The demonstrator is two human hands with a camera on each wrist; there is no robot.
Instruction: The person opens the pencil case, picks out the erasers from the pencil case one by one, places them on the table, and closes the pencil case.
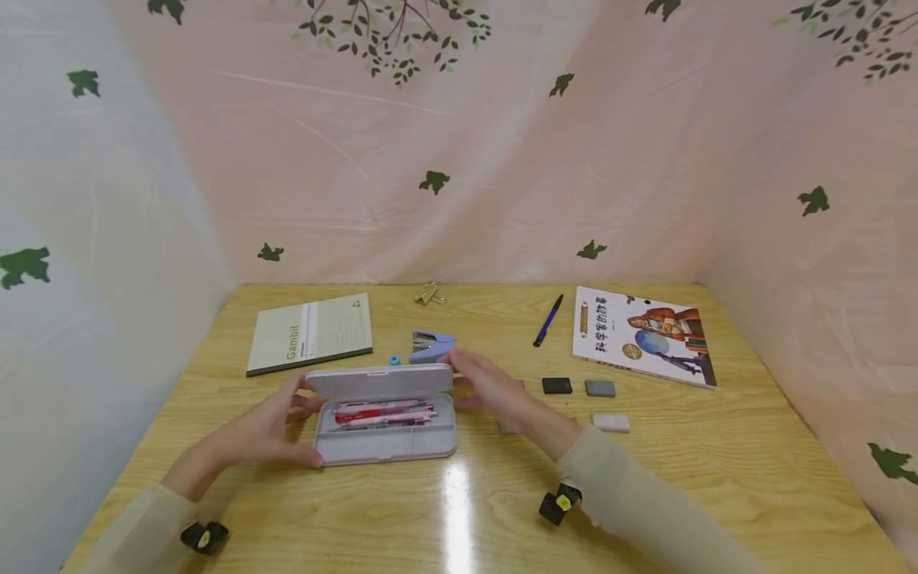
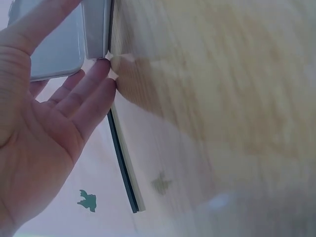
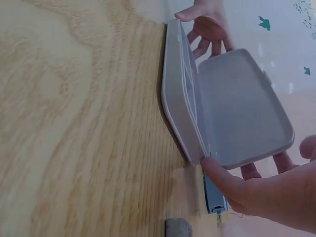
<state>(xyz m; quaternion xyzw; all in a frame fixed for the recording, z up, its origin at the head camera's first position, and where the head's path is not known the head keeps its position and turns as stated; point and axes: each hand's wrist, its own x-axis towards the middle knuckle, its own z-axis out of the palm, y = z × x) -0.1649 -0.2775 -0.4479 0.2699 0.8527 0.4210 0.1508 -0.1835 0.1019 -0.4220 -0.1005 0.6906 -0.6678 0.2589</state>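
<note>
A pale grey pencil case (image 1: 362, 444) lies on the table with its lid (image 1: 344, 385) tilted up. Several pink and red pens (image 1: 383, 413) rest in its rear compartment; the front compartments hold nothing visible. My left hand (image 1: 261, 430) grips the left end, thumb at the front corner and fingers by the lid. At the right end my right hand (image 1: 495, 391) holds the lid, some fingers behind it. In the right wrist view the lid (image 3: 242, 103) stands well apart from the base (image 3: 180, 98), and the right thumb touches a corner near the hinge.
Behind the case are a blue stapler (image 1: 432, 347), a small blue object (image 1: 394, 360) and a gold binder clip (image 1: 428, 294). A notebook (image 1: 311, 335) lies left; a pen (image 1: 548, 320) and a book (image 1: 610, 335) right. Black (image 1: 557, 386), grey (image 1: 600, 388) and white (image 1: 610, 422) blocks lie nearer.
</note>
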